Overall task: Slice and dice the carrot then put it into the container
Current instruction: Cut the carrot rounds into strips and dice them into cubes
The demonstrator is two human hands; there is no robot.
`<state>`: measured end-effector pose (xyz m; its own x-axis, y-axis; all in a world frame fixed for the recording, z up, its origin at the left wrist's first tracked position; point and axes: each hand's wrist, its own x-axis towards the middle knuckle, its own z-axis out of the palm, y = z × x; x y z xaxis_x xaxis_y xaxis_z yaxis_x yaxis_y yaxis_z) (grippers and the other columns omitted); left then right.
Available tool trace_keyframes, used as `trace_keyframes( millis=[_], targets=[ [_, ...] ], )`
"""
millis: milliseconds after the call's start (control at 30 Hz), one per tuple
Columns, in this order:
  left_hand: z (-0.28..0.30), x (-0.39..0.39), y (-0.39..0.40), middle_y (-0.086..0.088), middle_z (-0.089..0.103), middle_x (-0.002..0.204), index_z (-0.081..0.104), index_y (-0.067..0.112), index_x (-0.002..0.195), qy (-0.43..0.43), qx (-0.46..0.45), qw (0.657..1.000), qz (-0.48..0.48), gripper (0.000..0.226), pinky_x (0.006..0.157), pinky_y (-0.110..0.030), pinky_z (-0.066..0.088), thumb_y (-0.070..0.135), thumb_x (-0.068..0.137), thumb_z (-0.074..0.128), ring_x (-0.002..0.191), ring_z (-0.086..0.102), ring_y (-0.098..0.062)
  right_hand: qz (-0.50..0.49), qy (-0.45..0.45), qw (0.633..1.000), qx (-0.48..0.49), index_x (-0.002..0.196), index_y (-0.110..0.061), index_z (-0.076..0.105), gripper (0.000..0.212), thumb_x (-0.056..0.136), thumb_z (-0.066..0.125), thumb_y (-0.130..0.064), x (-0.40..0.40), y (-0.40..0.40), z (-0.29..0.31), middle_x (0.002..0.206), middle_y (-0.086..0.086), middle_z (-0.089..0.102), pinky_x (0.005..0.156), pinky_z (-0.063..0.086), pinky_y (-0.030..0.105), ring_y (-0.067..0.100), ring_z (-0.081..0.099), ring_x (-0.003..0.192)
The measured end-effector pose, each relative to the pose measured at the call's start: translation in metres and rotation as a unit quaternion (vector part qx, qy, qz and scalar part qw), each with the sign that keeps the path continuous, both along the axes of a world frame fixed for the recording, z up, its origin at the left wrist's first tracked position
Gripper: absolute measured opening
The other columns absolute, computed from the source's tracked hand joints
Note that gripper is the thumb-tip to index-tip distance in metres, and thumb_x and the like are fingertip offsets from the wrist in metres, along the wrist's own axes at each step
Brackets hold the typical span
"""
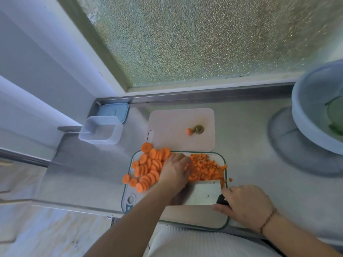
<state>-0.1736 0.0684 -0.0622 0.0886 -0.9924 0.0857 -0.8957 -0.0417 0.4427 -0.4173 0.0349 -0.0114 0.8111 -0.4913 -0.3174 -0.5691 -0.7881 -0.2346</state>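
Observation:
A pile of round carrot slices (148, 165) covers the left half of the teal-rimmed cutting board (130, 193). Diced carrot (206, 167) is heaped on its far right part. My left hand (175, 171) lies palm down between the two piles, fingers curled against the diced heap; whether it grips any pieces is hidden. My right hand (245, 204) holds the black handle of a cleaver (202, 192), whose wide blade lies nearly flat on the board just in front of the dice. The clear plastic container (101, 129) stands empty at the far left.
A blue lid (114, 110) leans behind the container. A pale second board (182, 129) beyond carries a carrot end (189, 131) and a stem cap (198, 129). A large grey-blue basin (315, 108) stands at the right. The steel counter ends near my body.

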Motion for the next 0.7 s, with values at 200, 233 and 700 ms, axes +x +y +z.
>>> trace_keyframes(
  millis=[200, 233, 700],
  targets=[
    [0.019, 0.056, -0.011, 0.004, 0.04, 0.153, 0.044, 0.027, 0.148, -0.198, 0.183, 0.963, 0.027, 0.061, 0.112, -0.048, 0.022, 0.048, 0.094, 0.061, 0.141, 0.028, -0.03, -0.03, -0.008, 0.999, 0.007, 0.112, -0.026, 0.051, 0.115, 0.052, -0.032, -0.078, -0.006, -0.001, -0.009, 0.103, -0.008, 0.064, 0.064, 0.042, 0.033, 0.017, 0.065, 0.089],
    [0.02, 0.06, -0.013, 0.005, 0.037, 0.155, 0.039, 0.029, 0.151, -0.217, 0.204, 0.955, 0.008, 0.061, 0.113, -0.048, 0.019, 0.049, 0.096, 0.057, 0.143, 0.025, -0.029, -0.035, -0.005, 0.999, 0.007, 0.111, -0.027, 0.052, 0.12, 0.048, -0.037, -0.078, -0.006, -0.001, -0.008, 0.103, -0.008, 0.064, 0.063, 0.042, 0.033, 0.017, 0.065, 0.088],
    [0.014, 0.078, -0.03, -0.001, 0.051, 0.139, 0.052, 0.023, 0.141, -0.274, 0.193, 0.932, -0.133, 0.051, 0.1, -0.041, 0.033, 0.052, 0.099, 0.051, 0.123, 0.048, -0.026, -0.046, 0.014, 0.999, 0.008, 0.108, -0.028, 0.052, 0.125, 0.043, -0.041, -0.081, -0.009, 0.003, -0.014, 0.103, -0.007, 0.065, 0.065, 0.043, 0.033, 0.017, 0.065, 0.088]
  ],
)
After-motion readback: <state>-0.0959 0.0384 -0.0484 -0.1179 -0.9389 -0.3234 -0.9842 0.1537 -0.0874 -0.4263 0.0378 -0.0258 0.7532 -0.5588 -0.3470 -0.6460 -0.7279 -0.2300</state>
